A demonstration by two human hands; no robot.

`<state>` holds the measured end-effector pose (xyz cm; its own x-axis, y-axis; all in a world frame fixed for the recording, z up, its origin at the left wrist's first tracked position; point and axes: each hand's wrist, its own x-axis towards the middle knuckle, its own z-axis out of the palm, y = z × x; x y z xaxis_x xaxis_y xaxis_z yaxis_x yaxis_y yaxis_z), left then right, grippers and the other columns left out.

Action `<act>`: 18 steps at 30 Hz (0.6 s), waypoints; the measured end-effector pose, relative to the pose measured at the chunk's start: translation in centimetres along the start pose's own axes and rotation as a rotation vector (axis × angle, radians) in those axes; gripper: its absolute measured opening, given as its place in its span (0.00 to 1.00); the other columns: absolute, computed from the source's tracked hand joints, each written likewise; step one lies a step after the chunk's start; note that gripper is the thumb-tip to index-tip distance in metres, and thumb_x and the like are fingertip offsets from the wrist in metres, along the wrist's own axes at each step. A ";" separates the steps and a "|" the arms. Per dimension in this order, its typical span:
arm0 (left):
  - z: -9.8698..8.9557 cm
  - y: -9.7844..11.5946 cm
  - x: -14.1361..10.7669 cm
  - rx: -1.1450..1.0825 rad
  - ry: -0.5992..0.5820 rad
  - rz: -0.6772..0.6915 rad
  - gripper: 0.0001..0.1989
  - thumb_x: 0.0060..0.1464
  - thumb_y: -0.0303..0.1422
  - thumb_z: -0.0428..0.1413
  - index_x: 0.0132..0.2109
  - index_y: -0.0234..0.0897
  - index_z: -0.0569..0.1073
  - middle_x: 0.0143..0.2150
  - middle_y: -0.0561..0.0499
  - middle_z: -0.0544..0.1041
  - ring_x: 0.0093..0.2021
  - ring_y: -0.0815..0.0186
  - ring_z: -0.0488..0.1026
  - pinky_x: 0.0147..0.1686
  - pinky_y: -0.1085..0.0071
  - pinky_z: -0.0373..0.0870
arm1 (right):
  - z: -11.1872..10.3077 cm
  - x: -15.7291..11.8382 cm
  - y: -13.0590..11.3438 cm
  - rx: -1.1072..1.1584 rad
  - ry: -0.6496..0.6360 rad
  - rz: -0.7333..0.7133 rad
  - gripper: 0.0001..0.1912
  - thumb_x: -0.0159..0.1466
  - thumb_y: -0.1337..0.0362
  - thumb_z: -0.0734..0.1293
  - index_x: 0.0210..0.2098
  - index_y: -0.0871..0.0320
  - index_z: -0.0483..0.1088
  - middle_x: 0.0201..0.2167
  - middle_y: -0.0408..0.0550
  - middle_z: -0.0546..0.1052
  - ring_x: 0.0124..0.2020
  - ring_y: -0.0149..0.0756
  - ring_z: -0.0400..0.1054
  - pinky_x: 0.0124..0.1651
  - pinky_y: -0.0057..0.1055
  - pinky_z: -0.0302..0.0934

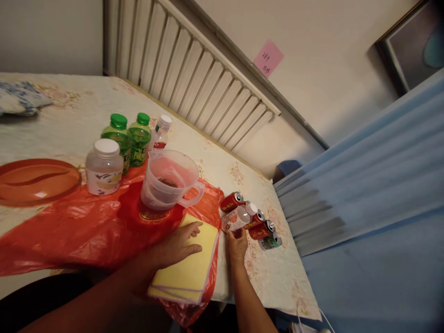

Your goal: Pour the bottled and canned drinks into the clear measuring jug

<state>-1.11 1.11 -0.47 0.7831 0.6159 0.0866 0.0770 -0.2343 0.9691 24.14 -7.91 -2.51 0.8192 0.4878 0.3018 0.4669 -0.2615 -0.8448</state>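
Note:
My right hand (237,246) is wrapped round a small clear bottle (236,219) with a white cap and a pinkish label, tilted beside several drink cans. Red cans (231,201) and a green-and-silver can (270,241) stand just past it. My left hand (178,244) has its fingers apart and holds nothing. Below it lies a stack of yellow cloths (194,273) on a red plastic bag (79,231). A clear measuring jug (163,194) with some dark liquid or residue inside stands on the bag, beyond my left hand.
Left of the jug stand a white-lidded jar (104,169), two green bottles (139,143) and a clear bottle (161,133). An orange oval lid or tray (38,180) lies at the left. A radiator (197,74) runs behind the table; a blue curtain (364,185) hangs at the right.

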 end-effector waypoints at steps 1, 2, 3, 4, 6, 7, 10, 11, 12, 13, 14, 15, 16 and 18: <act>0.0 0.1 0.0 -0.002 -0.003 -0.004 0.32 0.53 0.38 0.58 0.64 0.37 0.61 0.54 0.40 0.74 0.53 0.57 0.73 0.55 0.59 0.69 | 0.0 0.0 -0.1 -0.013 0.002 -0.006 0.23 0.48 0.53 0.73 0.39 0.61 0.72 0.33 0.52 0.79 0.32 0.39 0.70 0.37 0.33 0.63; -0.1 0.3 0.0 -0.001 -0.008 -0.006 0.32 0.53 0.39 0.57 0.64 0.37 0.61 0.54 0.40 0.74 0.53 0.57 0.73 0.55 0.59 0.69 | 0.1 0.0 -0.1 -0.025 0.002 -0.011 0.23 0.48 0.54 0.73 0.39 0.61 0.72 0.32 0.50 0.79 0.31 0.39 0.69 0.36 0.33 0.63; -0.1 0.5 0.0 0.002 -0.010 -0.007 0.32 0.53 0.39 0.57 0.63 0.37 0.62 0.54 0.40 0.74 0.53 0.57 0.73 0.55 0.59 0.69 | 0.1 0.0 -0.2 -0.036 -0.001 -0.017 0.22 0.48 0.54 0.73 0.38 0.61 0.73 0.30 0.49 0.78 0.30 0.38 0.68 0.36 0.32 0.62; -0.2 0.6 0.0 0.005 -0.011 -0.009 0.32 0.53 0.39 0.57 0.63 0.37 0.62 0.54 0.40 0.74 0.52 0.57 0.73 0.54 0.59 0.69 | 0.1 0.0 -0.1 -0.044 -0.006 -0.024 0.22 0.49 0.54 0.73 0.39 0.61 0.73 0.29 0.47 0.77 0.29 0.37 0.67 0.36 0.32 0.62; -0.3 0.8 0.0 0.003 -0.011 -0.012 0.31 0.52 0.38 0.57 0.63 0.37 0.62 0.54 0.40 0.75 0.52 0.57 0.73 0.54 0.59 0.69 | 0.1 -0.1 0.0 -0.059 -0.016 -0.040 0.21 0.50 0.55 0.72 0.39 0.61 0.73 0.29 0.46 0.76 0.29 0.37 0.66 0.36 0.32 0.61; -0.3 0.9 -0.1 -0.003 -0.010 -0.015 0.31 0.52 0.38 0.58 0.63 0.37 0.62 0.54 0.40 0.75 0.52 0.57 0.73 0.54 0.58 0.69 | 0.1 -0.1 0.0 -0.068 -0.020 -0.049 0.21 0.50 0.55 0.72 0.40 0.61 0.73 0.29 0.46 0.76 0.29 0.36 0.66 0.36 0.31 0.61; -0.3 1.0 -0.1 -0.021 -0.010 -0.021 0.31 0.52 0.38 0.57 0.62 0.37 0.63 0.55 0.40 0.75 0.52 0.56 0.74 0.54 0.58 0.70 | 0.1 -0.1 0.2 -0.101 -0.031 -0.067 0.22 0.51 0.53 0.71 0.41 0.61 0.73 0.29 0.46 0.76 0.29 0.36 0.65 0.36 0.31 0.60; -0.3 1.0 -0.1 -0.023 -0.008 -0.021 0.31 0.52 0.38 0.57 0.62 0.37 0.63 0.55 0.40 0.75 0.52 0.56 0.74 0.54 0.59 0.70 | 0.1 -0.1 0.3 -0.108 -0.032 -0.071 0.22 0.52 0.53 0.71 0.41 0.61 0.73 0.29 0.46 0.76 0.28 0.36 0.65 0.36 0.31 0.60; -0.3 1.0 -0.2 -0.024 -0.006 -0.020 0.31 0.52 0.38 0.57 0.62 0.37 0.63 0.55 0.40 0.75 0.52 0.56 0.74 0.54 0.59 0.70 | 0.2 -0.1 0.3 -0.111 -0.031 -0.071 0.23 0.52 0.53 0.71 0.41 0.62 0.73 0.29 0.46 0.76 0.28 0.36 0.65 0.36 0.31 0.60; -0.3 1.0 -0.2 -0.023 -0.004 -0.017 0.31 0.52 0.39 0.57 0.62 0.37 0.63 0.55 0.40 0.75 0.52 0.56 0.74 0.54 0.59 0.70 | 0.2 -0.1 0.2 -0.110 -0.030 -0.069 0.22 0.52 0.53 0.71 0.41 0.62 0.73 0.29 0.47 0.76 0.28 0.36 0.65 0.36 0.31 0.60; -0.3 1.0 -0.2 -0.021 -0.002 -0.016 0.31 0.52 0.39 0.57 0.62 0.37 0.63 0.55 0.40 0.75 0.52 0.56 0.74 0.53 0.59 0.70 | 0.2 0.0 0.2 -0.107 -0.029 -0.067 0.22 0.52 0.53 0.71 0.41 0.61 0.73 0.29 0.47 0.77 0.28 0.36 0.65 0.36 0.31 0.60; -0.4 1.0 -0.2 -0.019 -0.003 -0.015 0.31 0.52 0.39 0.57 0.62 0.37 0.63 0.55 0.40 0.75 0.52 0.56 0.74 0.53 0.59 0.70 | 0.2 0.0 0.1 -0.106 -0.028 -0.066 0.22 0.52 0.53 0.71 0.41 0.61 0.73 0.30 0.47 0.77 0.28 0.36 0.65 0.36 0.31 0.60; -0.4 1.0 -0.2 -0.019 -0.003 -0.014 0.31 0.52 0.39 0.57 0.62 0.37 0.63 0.55 0.40 0.75 0.52 0.56 0.74 0.53 0.58 0.70 | 0.2 0.0 0.0 -0.108 -0.027 -0.066 0.22 0.51 0.53 0.71 0.40 0.61 0.73 0.29 0.47 0.77 0.28 0.36 0.65 0.36 0.31 0.60; -0.4 1.1 -0.2 -0.023 -0.003 -0.012 0.31 0.52 0.39 0.57 0.62 0.37 0.63 0.54 0.40 0.75 0.52 0.56 0.74 0.53 0.58 0.71 | 0.3 -0.1 -0.3 -0.120 -0.020 -0.070 0.21 0.51 0.52 0.71 0.38 0.61 0.73 0.28 0.46 0.76 0.28 0.36 0.65 0.35 0.31 0.60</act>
<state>-1.48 1.02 0.65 0.7839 0.6164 0.0746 0.0722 -0.2098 0.9751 23.86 -7.66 -2.39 0.7771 0.5242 0.3482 0.5600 -0.3236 -0.7627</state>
